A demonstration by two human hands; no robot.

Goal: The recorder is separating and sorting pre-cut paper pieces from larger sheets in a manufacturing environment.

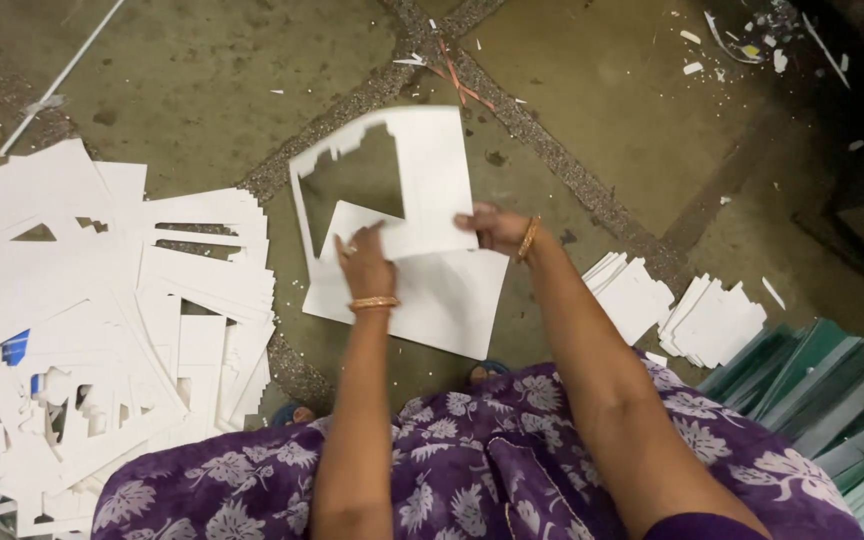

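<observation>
On the floor just past the purple dress (472,480), the left hand (365,265) presses flat fingers on the white card (432,290). The right hand (497,228) pinches the cut-out sheet (432,170) lying on the card's far edge.

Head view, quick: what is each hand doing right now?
Left hand: fingers pressed on the cut-out white cardboard sheet; grip cannot be told.
Right hand: closed on that sheet's right edge.
</observation>
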